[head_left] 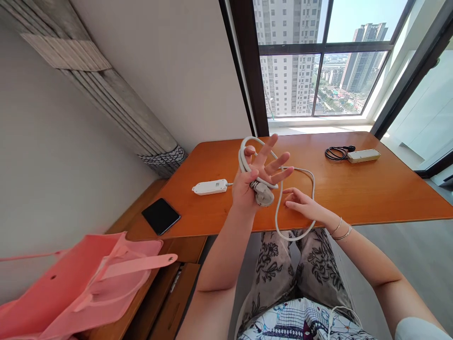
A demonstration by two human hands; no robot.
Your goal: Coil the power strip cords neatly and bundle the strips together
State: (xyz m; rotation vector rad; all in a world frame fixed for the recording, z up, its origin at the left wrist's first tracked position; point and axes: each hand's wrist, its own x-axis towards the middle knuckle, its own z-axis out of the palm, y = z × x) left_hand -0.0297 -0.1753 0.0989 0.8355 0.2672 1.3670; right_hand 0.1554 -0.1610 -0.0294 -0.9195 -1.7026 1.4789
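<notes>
w/ l hand (260, 168) spread in cable coil (242, 158), prob. keeping turns wide; w/ r hand (302, 204) loosely parted nr slack (313, 189).

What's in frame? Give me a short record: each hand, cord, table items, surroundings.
left hand: raised, fingers spread, white cord looped around it
right hand: low at the table's near edge, fingers loosely bent, beside the cord's slack loop
plug: grey, against the left hand near the wrist
table left: white power strip, dark-screened phone
table right: second power strip with coiled black cord
surroundings: pink bag lower left, window beyond the table
</notes>
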